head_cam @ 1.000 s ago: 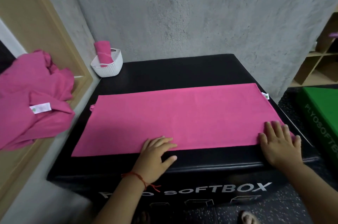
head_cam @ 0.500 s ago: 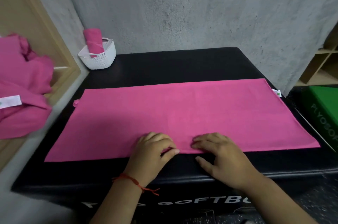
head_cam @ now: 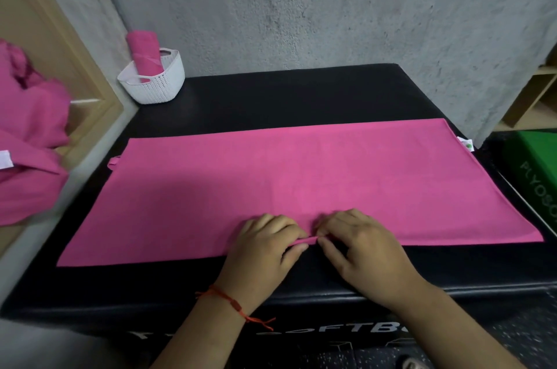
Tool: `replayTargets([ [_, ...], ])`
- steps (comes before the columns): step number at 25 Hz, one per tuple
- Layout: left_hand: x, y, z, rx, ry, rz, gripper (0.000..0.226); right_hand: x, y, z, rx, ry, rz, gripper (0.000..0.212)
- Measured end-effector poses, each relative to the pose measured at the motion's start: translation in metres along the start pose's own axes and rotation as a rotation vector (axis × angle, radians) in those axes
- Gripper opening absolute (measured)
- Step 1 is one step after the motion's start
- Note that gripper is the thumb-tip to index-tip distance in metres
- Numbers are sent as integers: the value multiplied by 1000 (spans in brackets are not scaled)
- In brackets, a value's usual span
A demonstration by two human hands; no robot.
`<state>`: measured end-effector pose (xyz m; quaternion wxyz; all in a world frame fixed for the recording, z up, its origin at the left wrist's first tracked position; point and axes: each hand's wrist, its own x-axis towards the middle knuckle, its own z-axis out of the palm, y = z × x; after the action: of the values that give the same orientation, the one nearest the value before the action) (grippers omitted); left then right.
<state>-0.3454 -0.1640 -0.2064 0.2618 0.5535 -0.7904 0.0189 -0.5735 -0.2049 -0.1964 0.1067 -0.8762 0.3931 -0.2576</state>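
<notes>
Centrally, pink towel near edge pinched between curled fingers of left hand and right hand, small fold raised

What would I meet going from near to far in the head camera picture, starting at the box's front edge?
Front of the black box → left hand and right hand, side by side, pinching the near edge of the pink towel → white basket holding a rolled towel → grey wall.
</notes>
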Motion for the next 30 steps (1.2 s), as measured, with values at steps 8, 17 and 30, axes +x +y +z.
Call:
replayTargets([
  [8,-9,-28,-21,-20,-18,-29,13,-15,24,-28,-40,-43,61,29],
  [17,-64,-109,-87,-19,0,-233,31,-47,81,-76,-247,91,391,34],
  [30,-134,-102,-117,112,-70,-307,38,-103,59,-110,-301,96,505,21],
])
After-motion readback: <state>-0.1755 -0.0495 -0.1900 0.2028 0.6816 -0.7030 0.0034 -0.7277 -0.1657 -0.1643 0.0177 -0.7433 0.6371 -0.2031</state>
